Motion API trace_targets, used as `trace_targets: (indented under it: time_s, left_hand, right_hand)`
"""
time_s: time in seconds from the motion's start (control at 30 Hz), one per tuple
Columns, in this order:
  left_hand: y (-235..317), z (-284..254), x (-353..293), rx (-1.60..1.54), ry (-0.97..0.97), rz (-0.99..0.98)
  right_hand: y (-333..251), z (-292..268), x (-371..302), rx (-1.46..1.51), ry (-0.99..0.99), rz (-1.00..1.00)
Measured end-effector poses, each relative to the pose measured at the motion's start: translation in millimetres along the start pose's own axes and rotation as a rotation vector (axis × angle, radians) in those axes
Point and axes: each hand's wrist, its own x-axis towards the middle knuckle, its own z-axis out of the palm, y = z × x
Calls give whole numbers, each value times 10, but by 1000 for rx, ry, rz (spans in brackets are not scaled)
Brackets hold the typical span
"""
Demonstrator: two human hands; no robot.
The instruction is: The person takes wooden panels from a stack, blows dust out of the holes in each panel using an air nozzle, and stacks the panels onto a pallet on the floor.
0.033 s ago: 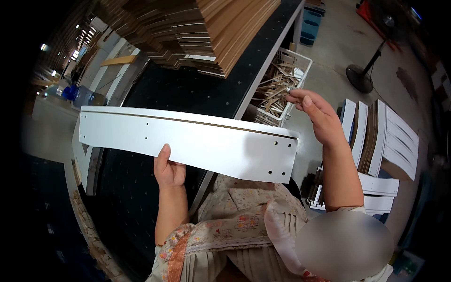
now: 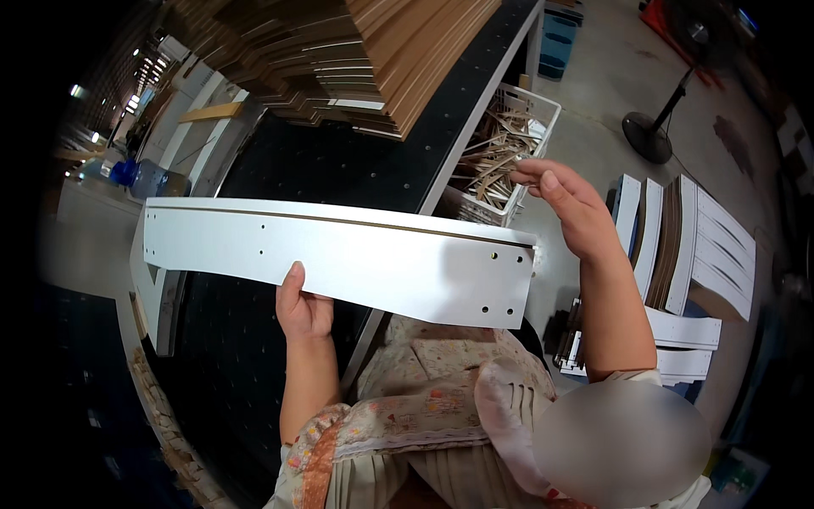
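Observation:
A long white panel (image 2: pixel 365 263) with a groove along its far edge and several small holes spans the space in front of me. My left hand (image 2: pixel 303 307) grips its near edge left of the middle, thumb on the upper face and the other fingers hidden underneath. Beyond the panel's right end, my right hand (image 2: pixel 570 204) is raised and does not touch it. Its fingers are stretched loosely leftward with the thumb apart, and I see nothing held in them. Behind those fingers stands a white plastic crate (image 2: pixel 543 127) filled with thin brown and white strips (image 2: pixel 492 157).
A black worktable (image 2: pixel 339 170) bears a tall stack of brown-edged boards (image 2: pixel 373 68). A blue-capped bottle (image 2: pixel 157 180) stands to the left. On the floor at right lie stacked white panels (image 2: pixel 721 254); a pedestal fan (image 2: pixel 649 136) is farther back, and a blue bin (image 2: pixel 558 47) stands beyond the crate.
The view has tilted very slightly. Both hands and the panel keep nearly the same places.

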Motion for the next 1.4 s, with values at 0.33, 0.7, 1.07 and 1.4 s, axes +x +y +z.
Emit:
trace_targets:
  time_s: [0.33,0.7,1.07,1.4]
  left_hand:
    - [-141,105,-37,48,-5,-26]
    - [-216,1080,-11,407,-850,-64]
    - [-902,758,976,1977,-719,182]
    - [-1093,744,996,2136,-760,218]
  right_hand:
    - [140,261,-86,-900,-334,-131]
    - [806,-171,-606,-100,50,230]
    - [1141,-1127,-385,-282,836,110]
    - [1408,-2176,1107,-519,857,456]
